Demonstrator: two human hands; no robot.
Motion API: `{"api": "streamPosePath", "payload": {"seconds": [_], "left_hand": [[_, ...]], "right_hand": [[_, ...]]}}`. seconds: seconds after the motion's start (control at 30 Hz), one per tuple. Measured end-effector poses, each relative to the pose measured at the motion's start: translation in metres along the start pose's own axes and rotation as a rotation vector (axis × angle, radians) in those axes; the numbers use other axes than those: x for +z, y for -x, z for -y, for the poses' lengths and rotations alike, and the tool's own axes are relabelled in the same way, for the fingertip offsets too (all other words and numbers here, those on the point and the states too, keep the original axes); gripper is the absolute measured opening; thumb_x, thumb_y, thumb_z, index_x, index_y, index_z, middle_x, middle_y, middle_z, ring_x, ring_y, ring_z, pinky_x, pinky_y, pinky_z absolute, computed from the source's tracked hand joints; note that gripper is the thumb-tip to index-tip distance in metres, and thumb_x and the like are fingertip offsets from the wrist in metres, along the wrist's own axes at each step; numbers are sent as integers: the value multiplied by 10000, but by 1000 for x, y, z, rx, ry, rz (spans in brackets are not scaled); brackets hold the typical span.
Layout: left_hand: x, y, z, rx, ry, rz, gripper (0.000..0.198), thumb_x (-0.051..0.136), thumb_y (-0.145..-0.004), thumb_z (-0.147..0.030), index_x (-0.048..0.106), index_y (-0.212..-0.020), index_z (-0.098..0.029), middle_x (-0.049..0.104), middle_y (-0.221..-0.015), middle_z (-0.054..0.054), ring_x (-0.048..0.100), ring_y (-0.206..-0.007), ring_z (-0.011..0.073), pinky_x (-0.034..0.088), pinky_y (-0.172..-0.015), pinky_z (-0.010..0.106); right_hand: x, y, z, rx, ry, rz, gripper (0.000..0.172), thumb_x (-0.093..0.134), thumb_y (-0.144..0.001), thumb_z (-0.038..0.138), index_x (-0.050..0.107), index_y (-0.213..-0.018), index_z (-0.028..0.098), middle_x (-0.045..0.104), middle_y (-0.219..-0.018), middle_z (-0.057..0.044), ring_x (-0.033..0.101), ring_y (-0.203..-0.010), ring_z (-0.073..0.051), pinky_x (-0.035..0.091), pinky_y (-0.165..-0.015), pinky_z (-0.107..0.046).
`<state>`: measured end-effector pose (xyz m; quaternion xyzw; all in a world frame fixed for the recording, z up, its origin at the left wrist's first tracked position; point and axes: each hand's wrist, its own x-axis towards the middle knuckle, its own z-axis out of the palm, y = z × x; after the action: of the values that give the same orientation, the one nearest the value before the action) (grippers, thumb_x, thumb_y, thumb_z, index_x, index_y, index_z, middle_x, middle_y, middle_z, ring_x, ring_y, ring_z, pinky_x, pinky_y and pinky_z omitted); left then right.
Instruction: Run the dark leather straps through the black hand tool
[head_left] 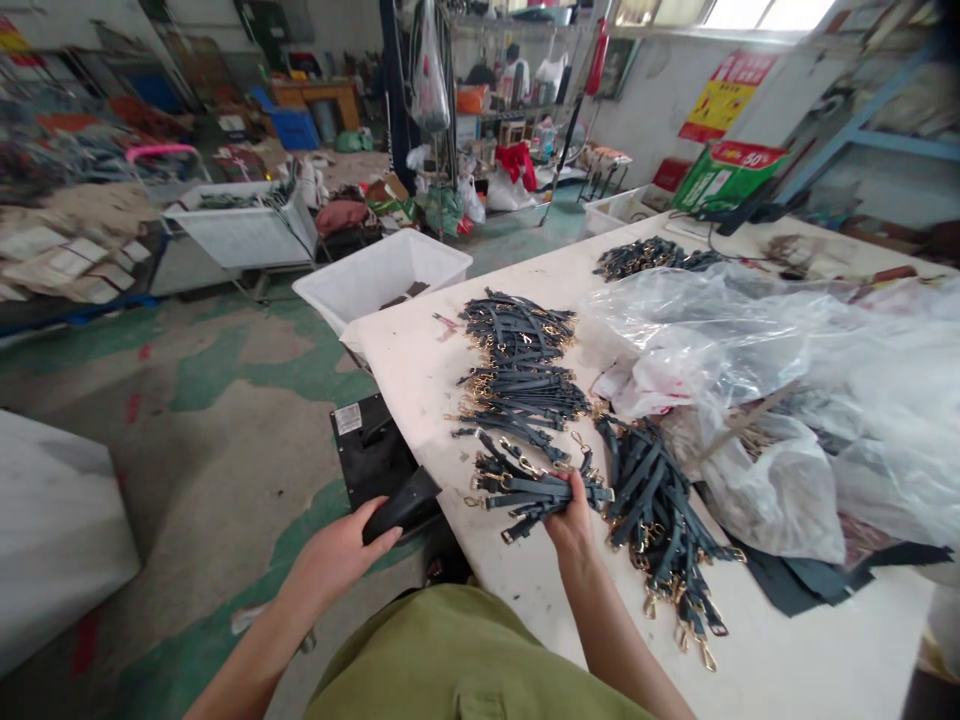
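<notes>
A rolled black piece [403,508] is in my left hand [352,545], fingers wrapped round its near end, out beyond the table's left edge. My right hand [571,515] grips a bundle of dark straps with gold buckles and clips [517,488] over the white table [480,560]. Beyond that bundle lie stacked dark straps [525,390] with similar gold hardware. To the right of my right hand, a looser pile of dark straps [660,500] spreads toward the front, its gold clips pointing at me.
Clear plastic bags [787,350] cover the table's right side, with dark sheet material [802,575] below them. More straps [652,257] lie at the back. A white bin [382,270] adjoins the table's far left corner. A black flat object [367,450] is beside the left edge.
</notes>
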<state>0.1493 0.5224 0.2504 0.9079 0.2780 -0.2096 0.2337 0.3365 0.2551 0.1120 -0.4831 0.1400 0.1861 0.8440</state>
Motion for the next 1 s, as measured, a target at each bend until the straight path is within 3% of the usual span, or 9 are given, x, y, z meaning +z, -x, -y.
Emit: {"api": "streamPosePath", "payload": {"seconds": [0.1, 0.2, 0.4, 0.6, 0.67, 0.73, 0.8, 0.9, 1.0], "left_hand": [[-1, 0, -1, -7, -9, 5, 606, 317, -713, -621, 404, -1198, -269, 602, -1018, 71, 565, -893, 224, 404, -735, 293], [-1, 1, -2, -8, -23, 5, 615, 308, -712, -628, 394, -1207, -273, 591, -1047, 72, 559, -910, 227, 403, -743, 297], [6, -1, 0, -1, -35, 20, 610, 324, -722, -603, 390, -1217, -253, 595, -1039, 82, 559, -911, 220, 400, -748, 286], [11, -3, 5, 4, -7, 37, 589, 360, -723, -574, 399, -1215, -252, 603, -1032, 84, 560, -913, 225, 396, -745, 290], [12, -5, 6, -1, -9, 48, 583, 367, -724, -565, 401, -1214, -253, 604, -1031, 88, 562, -911, 228, 397, -735, 289], [13, -7, 5, 5, -16, 49, 579, 372, -723, -562, 404, -1212, -254, 604, -1034, 85, 561, -914, 227, 396, -734, 285], [13, -9, 3, 23, -25, 47, 573, 374, -723, -560, 409, -1207, -255, 605, -1033, 78, 561, -912, 222, 394, -737, 279], [10, -12, -3, 49, -42, 48, 567, 378, -721, -560, 412, -1200, -259, 606, -1030, 68, 561, -909, 220, 394, -732, 273], [7, -14, -9, 70, -59, 40, 564, 371, -720, -571, 406, -1198, -275, 604, -1030, 59, 561, -902, 220, 398, -713, 273]], "right_hand": [[-2, -9, -32, 92, 29, -191, 278, 538, -593, 470, 396, -570, 232, 503, -531, 33, 557, -662, -153, 474, -718, -336], [-4, -14, -56, 144, 107, -208, 277, 513, -582, 485, 387, -565, 238, 521, -544, 15, 566, -702, -180, 474, -712, -363], [-5, -11, -53, 197, 150, -265, 250, 460, -631, 480, 422, -607, 234, 573, -617, -2, 584, -757, -183, 468, -729, -374], [-36, 51, -44, 527, 299, -293, 260, 497, -646, 494, 500, -664, 234, 605, -750, -21, 597, -766, -173, 473, -687, -343], [-39, 81, -40, 573, 332, -190, 289, 508, -647, 515, 541, -742, 244, 605, -822, -32, 593, -809, -180, 464, -711, -344], [-27, 99, -33, 458, 427, 30, 345, 511, -670, 492, 552, -923, 262, 589, -954, -48, 565, -899, -192, 436, -777, -359], [-4, 96, -22, 182, 687, 229, 416, 530, -681, 438, 510, -1058, 264, 552, -1055, -58, 518, -976, -203, 386, -848, -372], [32, 52, -7, -284, 1172, 390, 407, 478, -728, 395, 495, -1104, 243, 466, -1174, -67, 416, -1083, -219, 301, -922, -371], [51, -4, -6, -307, 1620, 374, 410, 452, -754, 357, 479, -1121, 174, 475, -1138, -110, 461, -1004, -221, 319, -872, -339]]}}
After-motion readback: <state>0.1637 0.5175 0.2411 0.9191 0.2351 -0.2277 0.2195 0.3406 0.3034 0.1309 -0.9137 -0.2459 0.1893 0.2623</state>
